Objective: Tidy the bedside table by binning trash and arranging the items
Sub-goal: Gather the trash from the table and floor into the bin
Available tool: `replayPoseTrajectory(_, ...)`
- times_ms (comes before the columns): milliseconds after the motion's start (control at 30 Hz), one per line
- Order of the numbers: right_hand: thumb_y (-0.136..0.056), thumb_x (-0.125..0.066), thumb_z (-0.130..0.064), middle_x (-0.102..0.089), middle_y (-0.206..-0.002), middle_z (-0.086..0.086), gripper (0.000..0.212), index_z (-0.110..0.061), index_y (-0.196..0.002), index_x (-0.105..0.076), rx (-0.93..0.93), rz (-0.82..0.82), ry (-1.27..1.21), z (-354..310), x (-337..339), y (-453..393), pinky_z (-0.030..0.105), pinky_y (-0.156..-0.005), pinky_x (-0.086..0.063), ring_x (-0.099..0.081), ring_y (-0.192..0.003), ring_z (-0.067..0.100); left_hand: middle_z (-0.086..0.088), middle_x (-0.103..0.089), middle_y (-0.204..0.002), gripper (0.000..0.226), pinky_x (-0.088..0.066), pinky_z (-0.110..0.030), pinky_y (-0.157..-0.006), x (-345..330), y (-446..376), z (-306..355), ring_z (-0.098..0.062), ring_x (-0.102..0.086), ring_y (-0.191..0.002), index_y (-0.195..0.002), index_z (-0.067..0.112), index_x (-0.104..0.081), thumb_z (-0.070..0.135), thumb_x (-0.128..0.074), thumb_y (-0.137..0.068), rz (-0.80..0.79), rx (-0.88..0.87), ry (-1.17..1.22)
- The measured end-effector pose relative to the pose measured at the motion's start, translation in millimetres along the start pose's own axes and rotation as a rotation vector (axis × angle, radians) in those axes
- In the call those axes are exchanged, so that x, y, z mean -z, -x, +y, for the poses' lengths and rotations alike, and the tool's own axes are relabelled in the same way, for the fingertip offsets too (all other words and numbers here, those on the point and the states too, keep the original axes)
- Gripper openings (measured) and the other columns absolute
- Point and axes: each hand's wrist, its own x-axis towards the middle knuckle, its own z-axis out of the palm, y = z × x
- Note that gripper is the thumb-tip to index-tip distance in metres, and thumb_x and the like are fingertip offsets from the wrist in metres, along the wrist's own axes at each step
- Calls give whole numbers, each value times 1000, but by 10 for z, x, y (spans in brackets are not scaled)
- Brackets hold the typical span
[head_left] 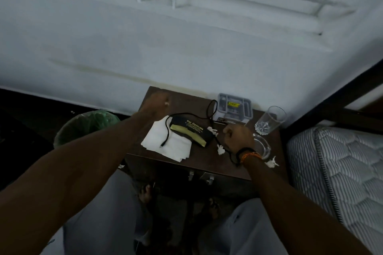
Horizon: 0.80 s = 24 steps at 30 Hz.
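My left hand (158, 103) hovers blurred over the far left corner of the dark bedside table (207, 161), fingers curled, with a small white paper scrap (166, 103) showing at its fingertips. My right hand (238, 137) is a closed fist low over the table's right part, and nothing shows in it. White crumpled scraps lie beside it (220, 149), near the case (212, 130) and at the front right edge (271, 163). A black spectacle case (191, 129) with a yellow cloth rests on white napkins (165, 145). A black cable (211, 107) loops across them.
A bin with a green liner (89, 126) stands on the floor left of the table. At the back are a clear plastic box (234, 107) and a glass tumbler (269, 120); a glass dish (264, 148) sits by my right wrist. A mattress (335, 172) borders the right side.
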Motion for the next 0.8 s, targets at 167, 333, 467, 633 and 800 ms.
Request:
replayPoseTrajectory(167,-84,-64,-29,-66,-105,13,22,-14,-99,-69,42,-218,143,57,-120,152,34,-73,-47,-63,-98,36,-15,-66,-110,36,-50,-40,-88,-154,70,531,-27,-60,-102,-109,7,-67,11,-48,-79,-101,-217,77)
replayPoseTrajectory(333,-79,-74,-31,-55,-128,15,44,-16,-119,-63,-4,-338,182,93,-263,172,41,-92,-48,-57,-115,36,-12,-73,-89,24,-52,-39,-82,-375,75,872,-27,-63,-90,-83,6,-78,-1,-55,-81,-156,-268,70)
replayPoseTrajectory(467,-86,-58,-15,-61,-123,17,33,-13,-118,-64,21,-268,178,103,-317,174,42,-87,-50,-60,-110,39,-14,-73,-84,19,-53,-36,-76,-517,45,1019,-26,-65,-84,-80,2,-77,4,-58,-82,-183,-253,57)
replayPoseTrajectory(633,-83,-58,-17,-66,-107,13,16,-12,-90,-71,-47,-91,28,172,-169,216,39,-75,-51,-63,-97,37,-14,-69,-76,19,-48,-32,-65,-713,-73,1110,-28,-62,-78,-71,1,-73,10,-59,-80,-223,-259,-60)
replayPoseTrajectory(800,-83,-55,-15,-66,-100,11,18,-11,-82,-73,-173,128,22,579,117,310,36,-75,-49,-64,-90,35,-16,-53,-80,26,-51,-48,-82,-866,-109,1292,-40,-59,-94,-78,-4,-63,20,-62,-88,-343,-199,-233)
